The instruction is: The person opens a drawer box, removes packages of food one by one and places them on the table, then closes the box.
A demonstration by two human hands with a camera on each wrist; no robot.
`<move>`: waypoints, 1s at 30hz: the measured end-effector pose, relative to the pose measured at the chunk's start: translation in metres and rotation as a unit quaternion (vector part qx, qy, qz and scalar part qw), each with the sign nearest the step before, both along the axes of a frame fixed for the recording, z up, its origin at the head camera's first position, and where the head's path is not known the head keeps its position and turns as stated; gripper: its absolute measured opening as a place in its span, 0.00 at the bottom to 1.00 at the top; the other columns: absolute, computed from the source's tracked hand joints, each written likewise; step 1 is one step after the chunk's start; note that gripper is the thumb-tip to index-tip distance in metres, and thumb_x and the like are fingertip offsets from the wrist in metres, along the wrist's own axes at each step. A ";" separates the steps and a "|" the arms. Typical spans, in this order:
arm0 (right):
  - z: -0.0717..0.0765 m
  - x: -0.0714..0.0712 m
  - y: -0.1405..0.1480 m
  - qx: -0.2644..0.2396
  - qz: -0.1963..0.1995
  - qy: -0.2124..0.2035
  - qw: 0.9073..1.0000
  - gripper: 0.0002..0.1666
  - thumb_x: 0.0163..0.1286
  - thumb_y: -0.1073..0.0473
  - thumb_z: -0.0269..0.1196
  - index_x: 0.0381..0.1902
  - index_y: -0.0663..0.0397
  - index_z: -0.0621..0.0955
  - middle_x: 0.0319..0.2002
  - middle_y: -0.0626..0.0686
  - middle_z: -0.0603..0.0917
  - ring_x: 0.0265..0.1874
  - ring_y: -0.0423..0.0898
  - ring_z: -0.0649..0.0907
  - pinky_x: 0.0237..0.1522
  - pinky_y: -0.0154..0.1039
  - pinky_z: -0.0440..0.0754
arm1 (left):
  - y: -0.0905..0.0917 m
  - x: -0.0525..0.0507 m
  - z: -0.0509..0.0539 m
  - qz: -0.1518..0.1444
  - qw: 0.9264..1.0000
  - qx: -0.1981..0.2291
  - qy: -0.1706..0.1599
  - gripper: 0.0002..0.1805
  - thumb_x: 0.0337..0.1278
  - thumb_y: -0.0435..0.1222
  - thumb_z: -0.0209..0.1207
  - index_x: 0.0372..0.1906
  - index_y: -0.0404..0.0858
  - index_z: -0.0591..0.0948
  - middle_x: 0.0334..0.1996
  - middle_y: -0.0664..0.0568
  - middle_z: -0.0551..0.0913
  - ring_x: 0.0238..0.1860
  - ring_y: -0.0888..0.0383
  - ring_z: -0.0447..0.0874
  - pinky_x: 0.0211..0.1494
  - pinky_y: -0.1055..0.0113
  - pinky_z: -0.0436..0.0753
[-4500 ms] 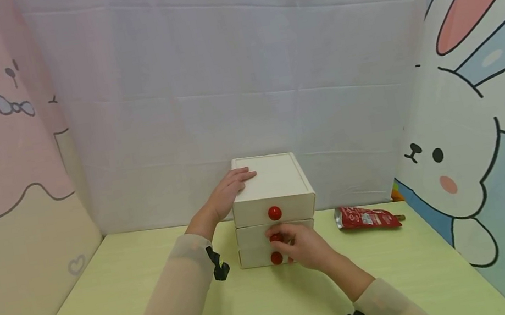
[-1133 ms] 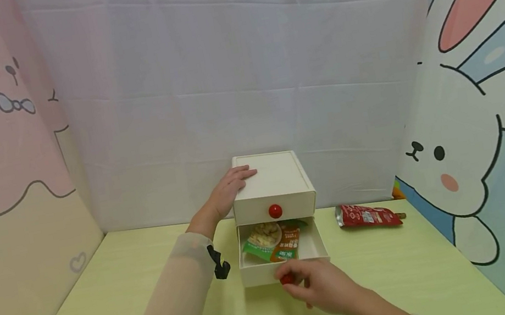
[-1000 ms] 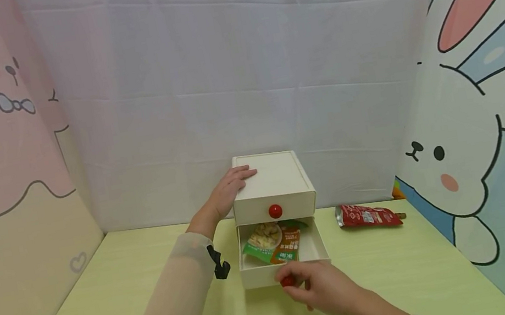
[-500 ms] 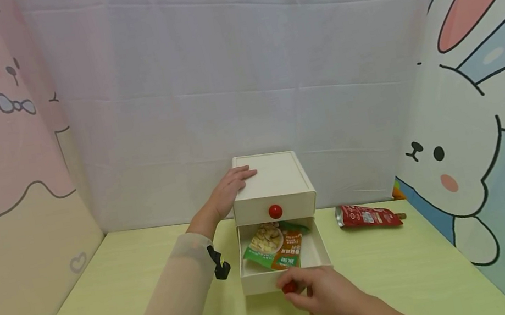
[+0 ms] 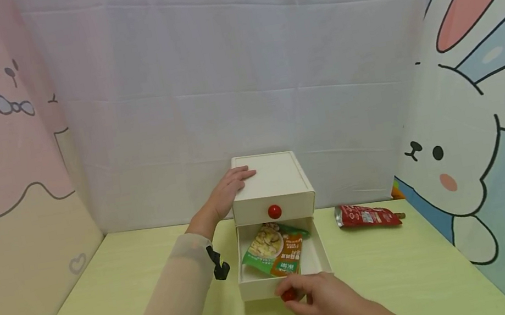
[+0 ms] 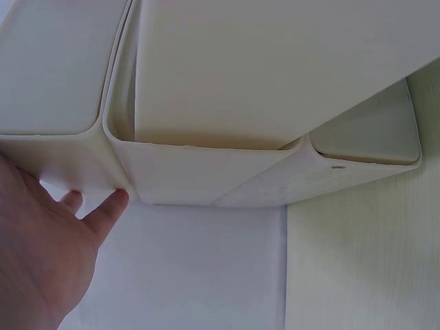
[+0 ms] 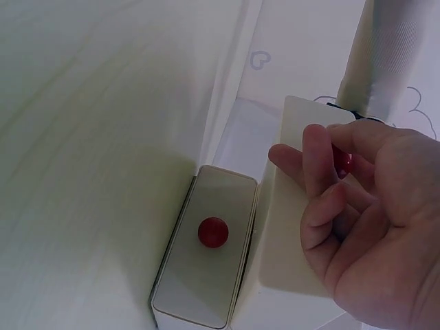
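Head view shows us the middle drawer standing open, away from the back edge of the table, its red knob pinched by the right hand, while the left hand, fingers extended, rests on the cabinet near that edge. We judge this the drawer-opening step; the next move calls for a level pull, cabinet held steady.

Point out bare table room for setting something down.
Free: the table left of the left sleeve, up to the left wall; also right of the right hand, in front of the red pouch. Crowded: the open drawer, holding a green-orange packet.
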State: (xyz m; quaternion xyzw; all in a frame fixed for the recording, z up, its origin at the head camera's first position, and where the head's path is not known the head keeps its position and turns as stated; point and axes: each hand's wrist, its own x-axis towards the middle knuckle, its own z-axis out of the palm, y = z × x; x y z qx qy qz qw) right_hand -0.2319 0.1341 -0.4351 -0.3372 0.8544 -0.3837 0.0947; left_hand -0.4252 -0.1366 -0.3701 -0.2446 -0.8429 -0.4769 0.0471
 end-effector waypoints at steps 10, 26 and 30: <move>-0.002 0.006 0.001 -0.004 0.012 0.002 1.000 0.10 0.81 0.56 0.67 0.57 0.42 0.86 0.47 0.51 0.93 0.25 0.28 0.81 0.24 0.31 0.84 | -0.001 -0.001 0.000 -0.001 1.000 -0.002 0.001 0.31 0.84 0.40 0.39 0.82 0.39 0.74 0.89 0.44 0.59 0.90 0.39 0.50 0.89 0.35 0.53; -0.004 0.015 0.004 -0.002 0.017 -0.025 1.000 0.10 0.82 0.54 0.67 0.57 0.42 0.86 0.46 0.46 0.93 0.34 0.27 0.82 0.27 0.30 0.85 | 0.000 0.001 0.000 0.000 1.000 -0.007 0.009 0.31 0.83 0.39 0.39 0.81 0.39 0.74 0.88 0.43 0.60 0.90 0.38 0.51 0.89 0.35 0.53; -0.005 0.015 0.003 0.004 0.018 -0.023 1.000 0.11 0.82 0.54 0.67 0.58 0.41 0.86 0.47 0.44 0.93 0.39 0.27 0.83 0.32 0.29 0.86 | 0.000 0.000 0.000 0.001 1.000 -0.005 0.006 0.31 0.83 0.39 0.39 0.82 0.39 0.74 0.88 0.44 0.60 0.90 0.38 0.50 0.89 0.34 0.53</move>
